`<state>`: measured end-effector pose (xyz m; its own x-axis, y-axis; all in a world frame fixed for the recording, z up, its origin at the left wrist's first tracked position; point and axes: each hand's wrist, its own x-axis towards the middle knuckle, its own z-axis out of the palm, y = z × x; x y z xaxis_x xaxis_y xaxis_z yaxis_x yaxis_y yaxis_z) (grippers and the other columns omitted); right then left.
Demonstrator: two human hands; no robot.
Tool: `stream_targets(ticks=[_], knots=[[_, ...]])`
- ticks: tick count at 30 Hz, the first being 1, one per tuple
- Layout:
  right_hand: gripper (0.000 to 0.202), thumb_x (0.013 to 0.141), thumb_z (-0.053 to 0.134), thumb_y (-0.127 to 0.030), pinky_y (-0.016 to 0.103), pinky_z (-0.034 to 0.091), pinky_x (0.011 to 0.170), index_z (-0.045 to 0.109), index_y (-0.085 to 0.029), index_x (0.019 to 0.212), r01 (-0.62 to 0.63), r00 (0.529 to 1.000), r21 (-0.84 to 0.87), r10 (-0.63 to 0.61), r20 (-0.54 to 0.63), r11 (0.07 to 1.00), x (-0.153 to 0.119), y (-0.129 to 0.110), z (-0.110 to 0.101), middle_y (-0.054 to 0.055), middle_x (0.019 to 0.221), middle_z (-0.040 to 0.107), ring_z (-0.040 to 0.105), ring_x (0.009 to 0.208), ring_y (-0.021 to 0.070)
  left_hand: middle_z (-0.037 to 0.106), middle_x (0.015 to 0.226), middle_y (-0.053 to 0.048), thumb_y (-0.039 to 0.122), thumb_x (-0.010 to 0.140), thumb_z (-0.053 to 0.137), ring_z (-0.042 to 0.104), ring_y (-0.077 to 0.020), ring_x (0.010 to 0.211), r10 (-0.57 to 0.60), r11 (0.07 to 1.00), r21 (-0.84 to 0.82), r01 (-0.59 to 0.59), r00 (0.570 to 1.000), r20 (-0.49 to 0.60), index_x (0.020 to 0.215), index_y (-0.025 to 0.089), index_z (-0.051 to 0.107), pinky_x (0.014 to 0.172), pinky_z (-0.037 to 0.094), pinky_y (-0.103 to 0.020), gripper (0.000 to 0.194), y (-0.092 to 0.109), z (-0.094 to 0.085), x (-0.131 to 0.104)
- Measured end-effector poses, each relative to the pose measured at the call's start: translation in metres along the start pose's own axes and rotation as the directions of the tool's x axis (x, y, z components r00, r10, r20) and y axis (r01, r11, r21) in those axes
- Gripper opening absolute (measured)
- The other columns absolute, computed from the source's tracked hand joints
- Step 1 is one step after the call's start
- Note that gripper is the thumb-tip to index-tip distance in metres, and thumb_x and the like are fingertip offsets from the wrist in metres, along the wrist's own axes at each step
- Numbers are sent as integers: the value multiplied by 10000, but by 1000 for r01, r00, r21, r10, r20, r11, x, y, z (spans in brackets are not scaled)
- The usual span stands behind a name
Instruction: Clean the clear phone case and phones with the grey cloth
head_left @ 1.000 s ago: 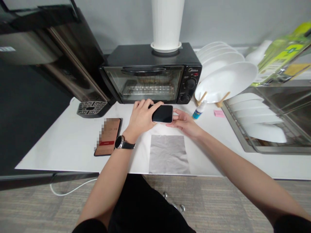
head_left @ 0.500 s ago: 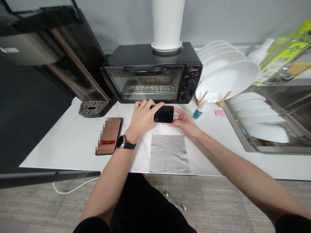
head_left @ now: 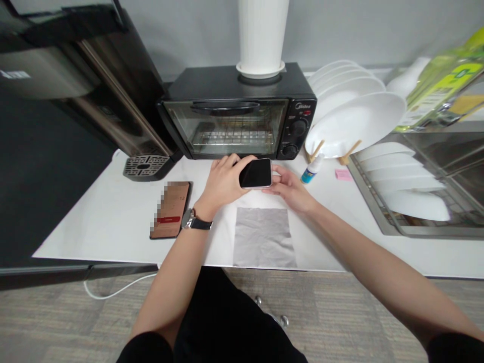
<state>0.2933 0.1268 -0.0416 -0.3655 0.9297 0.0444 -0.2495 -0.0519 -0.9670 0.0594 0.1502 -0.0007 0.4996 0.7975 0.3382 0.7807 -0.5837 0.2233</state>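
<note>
A smartphone (head_left: 257,173) with a dark screen is held level between both hands, just in front of the toaster oven. My left hand (head_left: 226,177), with a watch on its wrist, is closed around the phone's left end. At the other end, the fingers of my right hand (head_left: 289,187) grip the phone's right edge. Below the phone a creased grey cloth (head_left: 263,237) lies flat on the white counter (head_left: 102,217). A small spray bottle (head_left: 310,170) with a blue label stands just right of my right hand.
Behind my hands is a black toaster oven (head_left: 234,91) bearing a white pot (head_left: 261,40). A second phone (head_left: 172,212) lies at left, near a drinks machine (head_left: 145,166). White plates (head_left: 359,121), a pink sticky note (head_left: 343,175) and a sink (head_left: 381,212) are at right.
The held phone looks slightly more tilted, its lower edge now showing more. Both hands keep hold of it, and the whole view has shifted a little.
</note>
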Motion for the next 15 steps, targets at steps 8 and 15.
stream_targets(ticks=[8, 15], knots=[[493, 820, 843, -344, 426, 703, 1037, 711, -270, 1289, 17, 999, 19, -16, -46, 1000, -1, -1, 2, -10, 1018, 880, 862, 995, 225, 698, 1518, -115, 639, 788, 958, 656, -418, 1422, 15, 953, -304, 6, 998, 66, 1621, 322, 544, 1213, 501, -571, 983, -13, 5, 1], [544, 769, 952, -411, 336, 727, 888, 748, -283, 1256, 34, 995, 9, -33, -98, 999, -1, -5, -2, -9, 958, 878, 863, 975, 219, 707, 1557, -136, 592, 896, 867, 678, -365, 1417, 17, 779, -627, -32, 999, -30, 1556, 263, 603, 1233, 511, -547, 784, -5, 13, 2]])
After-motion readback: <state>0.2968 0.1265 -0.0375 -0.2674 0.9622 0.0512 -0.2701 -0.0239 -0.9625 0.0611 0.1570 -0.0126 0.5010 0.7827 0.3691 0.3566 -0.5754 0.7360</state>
